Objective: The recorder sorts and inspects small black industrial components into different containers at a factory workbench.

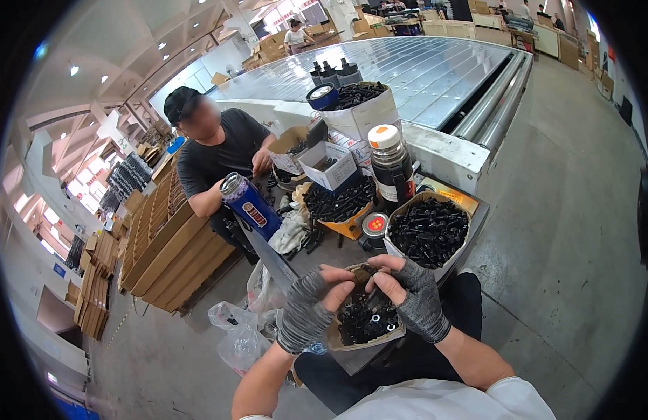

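My hands, both in grey fingerless knit gloves, meet above a small open box [366, 344] of black parts with a few pale rings among them. My left hand [311, 306] is closed, its thumb and fingers pinched near a small dark piece; what lies between the tips is too small to make out. Close beside it, my right hand [416, 297] pinches a small black part [371, 285], partly hidden by the fingers. Just beyond my right hand stands a round-sided white container [428, 231] heaped with black parts.
Across the narrow table, a person in dark clothes [215, 143] handles something by a white box [329, 166]. A blue can [250, 206], a flask [391, 168], a lidded cup [374, 231] and an orange box of black parts [341, 227] crowd the top. Plastic bags [240, 336] hang at left.
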Tool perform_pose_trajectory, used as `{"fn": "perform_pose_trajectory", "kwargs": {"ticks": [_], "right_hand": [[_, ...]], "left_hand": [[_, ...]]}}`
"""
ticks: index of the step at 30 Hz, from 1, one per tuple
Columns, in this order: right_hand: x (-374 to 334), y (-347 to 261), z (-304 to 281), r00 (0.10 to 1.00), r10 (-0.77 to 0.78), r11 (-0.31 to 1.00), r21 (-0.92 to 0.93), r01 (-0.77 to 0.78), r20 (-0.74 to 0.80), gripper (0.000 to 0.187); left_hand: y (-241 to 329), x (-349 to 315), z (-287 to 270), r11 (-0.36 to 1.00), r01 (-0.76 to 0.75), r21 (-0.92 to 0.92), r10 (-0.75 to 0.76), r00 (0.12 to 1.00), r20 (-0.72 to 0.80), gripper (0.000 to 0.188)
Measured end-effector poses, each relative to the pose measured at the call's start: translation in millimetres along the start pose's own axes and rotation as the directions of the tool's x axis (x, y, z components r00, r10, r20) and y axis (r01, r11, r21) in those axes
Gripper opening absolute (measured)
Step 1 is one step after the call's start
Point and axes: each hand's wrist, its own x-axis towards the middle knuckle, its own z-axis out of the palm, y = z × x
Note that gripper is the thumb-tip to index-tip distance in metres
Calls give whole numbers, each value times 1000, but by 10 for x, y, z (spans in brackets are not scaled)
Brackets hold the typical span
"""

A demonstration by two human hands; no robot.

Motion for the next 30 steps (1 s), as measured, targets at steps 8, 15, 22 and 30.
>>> {"fn": "perform_pose_trajectory", "kwargs": {"ticks": [8, 15, 22, 30], "right_hand": [[-3, 38, 65, 995, -31, 1000, 4, 31, -91, 23], [-35, 123, 88, 970, -138, 985, -128, 114, -199, 22], [-54, 141, 98, 968, -97, 994, -76, 82, -231, 22], [-48, 189, 108, 946, -165, 984, -105, 141, -278, 21]], "left_hand": [[-16, -88, 60, 991, 127, -34, -127, 992, 4, 20], [19, -104, 139, 988, 152, -15, -152, 985, -80, 23], [-28, -79, 122, 964, 235, -123, -243, 969, -50, 25], [-49, -55, 177, 960, 208, -187, -225, 972, -73, 25]]}}
